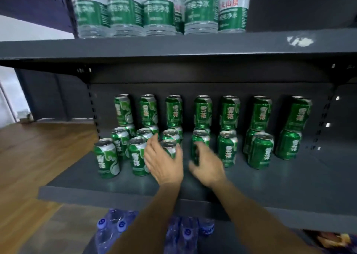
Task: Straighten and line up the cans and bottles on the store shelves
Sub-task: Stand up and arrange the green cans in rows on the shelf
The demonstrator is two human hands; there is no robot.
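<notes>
From the head camera we see green cans standing in rows on a dark middle shelf. Our left hand wraps its fingers around one front can. Just right of it, our blurred right hand reaches another can; we cannot tell its grip.

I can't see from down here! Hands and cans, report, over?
Left hand wrapped on a front green metal can. Right hand blurred, at next green can, grip unclear. Nothing blocking; left-side cans staggered.
</notes>
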